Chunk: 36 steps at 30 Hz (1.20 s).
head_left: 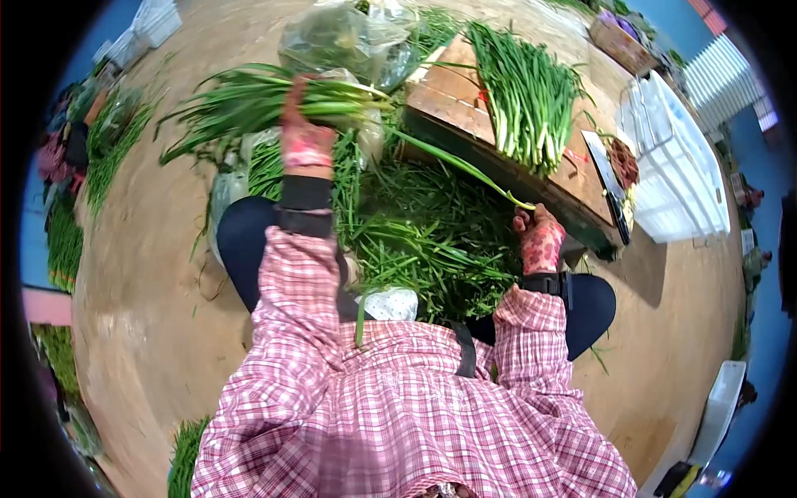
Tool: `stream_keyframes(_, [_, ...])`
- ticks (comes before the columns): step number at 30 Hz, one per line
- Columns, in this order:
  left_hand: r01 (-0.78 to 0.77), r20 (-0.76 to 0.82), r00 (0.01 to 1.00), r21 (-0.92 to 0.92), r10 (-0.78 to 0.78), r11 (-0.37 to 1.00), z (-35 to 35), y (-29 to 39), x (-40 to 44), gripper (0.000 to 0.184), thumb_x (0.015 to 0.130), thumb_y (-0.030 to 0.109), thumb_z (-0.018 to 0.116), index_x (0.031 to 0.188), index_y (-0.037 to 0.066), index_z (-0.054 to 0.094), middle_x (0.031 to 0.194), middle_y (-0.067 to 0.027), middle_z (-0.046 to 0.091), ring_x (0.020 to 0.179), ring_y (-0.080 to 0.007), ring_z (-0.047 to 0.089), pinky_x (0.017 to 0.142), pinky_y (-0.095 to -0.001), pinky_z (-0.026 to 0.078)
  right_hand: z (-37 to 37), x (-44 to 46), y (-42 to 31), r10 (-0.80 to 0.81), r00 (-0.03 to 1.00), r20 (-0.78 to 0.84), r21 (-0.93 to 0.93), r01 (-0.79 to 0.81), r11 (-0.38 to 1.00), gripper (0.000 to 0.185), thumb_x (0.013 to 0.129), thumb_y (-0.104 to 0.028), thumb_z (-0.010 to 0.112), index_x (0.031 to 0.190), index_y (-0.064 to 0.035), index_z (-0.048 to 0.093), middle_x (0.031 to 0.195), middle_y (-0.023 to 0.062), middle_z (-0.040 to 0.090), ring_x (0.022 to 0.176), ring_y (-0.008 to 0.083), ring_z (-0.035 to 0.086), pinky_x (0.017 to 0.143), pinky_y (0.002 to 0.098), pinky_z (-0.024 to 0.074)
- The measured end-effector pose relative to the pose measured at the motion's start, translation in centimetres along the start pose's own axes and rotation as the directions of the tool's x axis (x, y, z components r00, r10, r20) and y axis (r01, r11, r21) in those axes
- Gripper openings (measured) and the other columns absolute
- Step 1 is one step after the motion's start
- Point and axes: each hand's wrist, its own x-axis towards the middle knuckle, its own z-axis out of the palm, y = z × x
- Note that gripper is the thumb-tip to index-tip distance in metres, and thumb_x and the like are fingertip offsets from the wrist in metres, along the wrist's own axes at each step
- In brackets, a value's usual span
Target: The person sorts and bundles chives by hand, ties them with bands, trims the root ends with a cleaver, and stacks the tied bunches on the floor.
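My left hand (305, 137), in a patterned glove, is closed round a bunch of spring onions (224, 104), leaves to the left and pale stem ends to the right. My right hand (540, 236) pinches the pale end of one long spring onion stalk (465, 168), which slants up to the left. Loose green leaves (432, 224) lie heaped between my knees. Beyond my right hand, a wooden board (444, 91) bears a neat pile of spring onions (531, 91). A knife (604, 170) with a black handle rests along the board's right side.
A clear plastic bag (336, 41) of greens sits at the top middle. White plastic crates (668, 158) stand right of the board. Further off are a box (621, 43) at upper right and green heaps (116, 158) at left on the brown floor (149, 315).
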Motion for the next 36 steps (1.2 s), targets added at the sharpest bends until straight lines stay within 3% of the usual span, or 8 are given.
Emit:
stream_keyframes(9, [-0.083,0.166,0.983,0.027,0.078,0.996,-1.0,15.4,2.4,0.019,0.088,0.024,0.066,0.097,0.007,0.066,0.102,-0.0122,0.069,0.092,-0.0274,0.067,0.085,-0.0471,0.053,1.1,-1.0,0.6,0.086,0.986,-0.143,-0.075,-0.098,0.992,0.021,0.095,-0.015,0.057,0.104,0.0038,0.057,0.091,0.0167,0.065,0.074,0.03,0.07,0.053,0.0355,0.059])
stream_keyframes(13, [0.225,-0.014,0.974,0.077,-0.224,0.971,2.1,4.9,-6.2,0.031,0.087,0.028,0.067,0.106,0.003,0.063,0.108,-0.0109,0.064,0.093,-0.0226,0.063,0.083,-0.0374,0.054,2.9,-2.0,1.6,-0.082,0.982,0.17,0.052,0.074,0.996,0.021,0.096,-0.016,0.058,0.105,0.0022,0.056,0.098,0.0156,0.065,0.082,0.0315,0.07,0.061,0.0384,0.0598])
stream_keyframes(21, [0.78,0.028,0.487,-0.465,-0.873,0.42,1.6,-14.3,-14.3,0.03,0.091,0.023,0.063,0.104,-0.003,0.058,0.098,-0.0208,0.066,0.096,-0.0396,0.063,0.092,-0.056,0.049,3.7,-5.7,0.2,0.047,0.836,0.547,-0.06,-0.016,0.998,0.014,0.096,-0.012,0.059,0.103,-0.0001,0.057,0.098,0.0108,0.067,0.067,0.0159,0.06,0.062,0.026,0.0498])
stream_keyframes(22, [0.717,-0.02,0.661,-0.277,-0.75,0.639,1.5,-15.7,-14.9,0.026,0.093,0.023,0.06,0.104,-0.001,0.059,0.095,-0.0202,0.066,0.092,-0.0389,0.064,0.091,-0.053,0.05,4.3,-6.8,0.0,0.041,0.844,0.535,-0.112,0.023,0.993,0.011,0.095,-0.012,0.06,0.099,-0.0016,0.059,0.092,0.0076,0.067,0.069,0.0137,0.06,0.063,0.0244,0.0488])
stream_keyframes(26, [0.707,0.15,0.675,-0.413,-0.723,0.574,1.6,-15.0,-13.7,0.02,0.091,0.017,0.061,0.105,0.003,0.062,0.093,-0.0106,0.067,0.091,-0.0309,0.064,0.086,-0.044,0.052,2.8,-6.4,-0.2,0.141,0.888,0.438,-0.228,-0.042,0.973,0.017,0.094,-0.019,0.063,0.099,-0.003,0.059,0.091,0.0062,0.065,0.074,0.0133,0.059,0.065,0.0254,0.0478])
stream_keyframes(28, [0.613,-0.004,0.729,-0.441,-0.684,0.656,1.6,-13.0,-11.9,0.02,0.091,0.016,0.062,0.106,0.003,0.062,0.093,-0.0063,0.067,0.088,-0.026,0.063,0.087,-0.0409,0.05,2.1,-5.4,0.7,0.034,0.912,0.409,0.127,-0.094,0.987,0.013,0.095,-0.017,0.062,0.094,-0.0035,0.061,0.083,0.0038,0.063,0.06,0.0101,0.056,0.053,0.0225,0.0457])
stream_keyframes(32, [0.453,0.009,0.887,-0.215,-0.462,0.865,2.2,-10.5,-10.6,0.032,0.095,0.02,0.059,0.122,0.003,0.06,0.097,-0.004,0.064,0.09,-0.0219,0.061,0.086,-0.0376,0.05,0.1,-2.8,2.8,0.081,0.945,0.316,-0.648,0.153,0.746,0.047,0.093,-0.048,0.059,0.109,-0.0045,0.063,0.098,0.0026,0.064,0.093,0.0165,0.06,0.075,0.0397,0.051])
stream_keyframes(36, [0.406,-0.084,0.904,-0.141,-0.42,0.903,5.3,-8.9,-11.7,0.033,0.094,0.019,0.061,0.124,0.006,0.061,0.098,-0.0035,0.064,0.092,-0.0203,0.062,0.084,-0.0357,0.051,5.5,-6.1,1.5,0.105,0.941,0.321,-0.116,-0.071,0.991,0.076,0.089,-0.071,0.044,0.133,-0.0109,0.054,0.119,0.0074,0.064,0.108,0.0201,0.056,0.094,0.0364,0.0405])
